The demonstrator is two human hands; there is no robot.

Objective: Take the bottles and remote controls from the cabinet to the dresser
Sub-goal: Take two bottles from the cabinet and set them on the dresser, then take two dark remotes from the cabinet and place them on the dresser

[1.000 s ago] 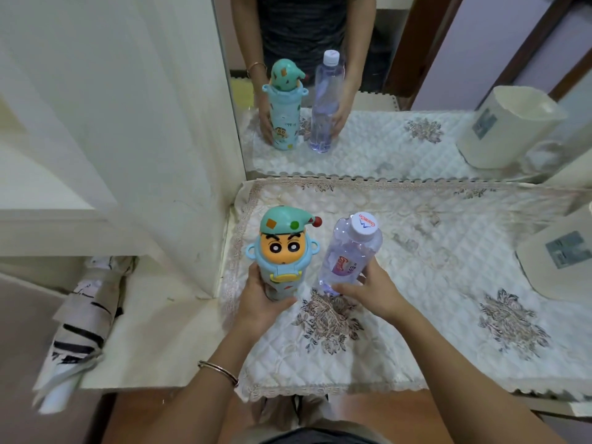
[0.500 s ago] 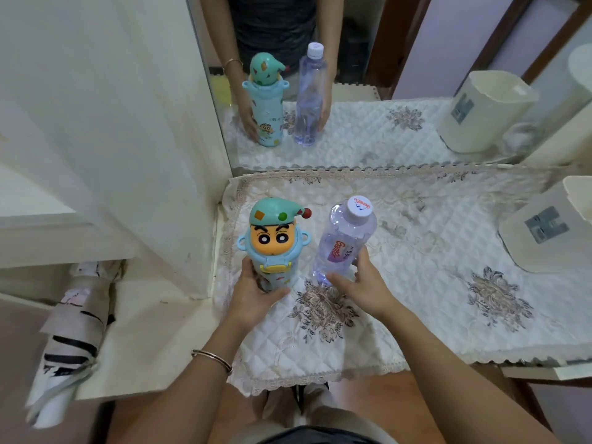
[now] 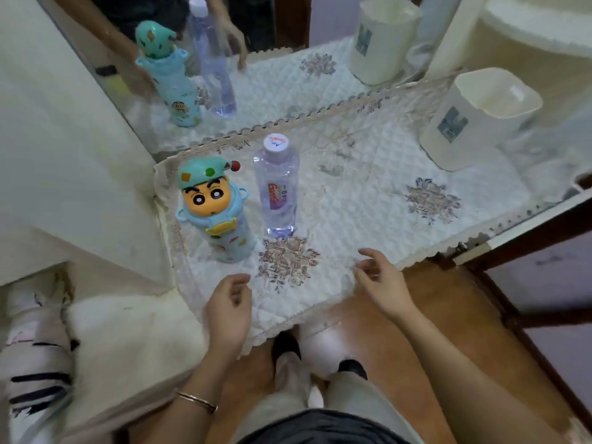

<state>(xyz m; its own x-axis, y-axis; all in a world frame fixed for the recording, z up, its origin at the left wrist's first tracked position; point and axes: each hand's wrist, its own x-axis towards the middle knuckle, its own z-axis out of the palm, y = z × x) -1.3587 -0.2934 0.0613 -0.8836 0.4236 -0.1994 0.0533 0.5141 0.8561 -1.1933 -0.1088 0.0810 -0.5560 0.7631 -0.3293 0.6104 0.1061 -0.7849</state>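
Note:
A light-blue cartoon-character bottle with a green cap stands upright at the left end of the quilted dresser top. Just to its right stands a clear plastic water bottle with a white cap. My left hand hovers over the cloth's front edge below the cartoon bottle, fingers loosely curled, holding nothing. My right hand is off to the right of it near the front edge, fingers apart and empty. Neither hand touches a bottle. No remote controls are visible.
A mirror behind the dresser reflects both bottles and my arms. A cream plastic bin stands at the back right. A white wall panel borders the left side, with a folded striped umbrella below it. Wood floor lies underfoot.
Both hands have let go of the bottles and drawn back toward the dresser's front edge. The two bottles stay standing. The view has swung and tilted.

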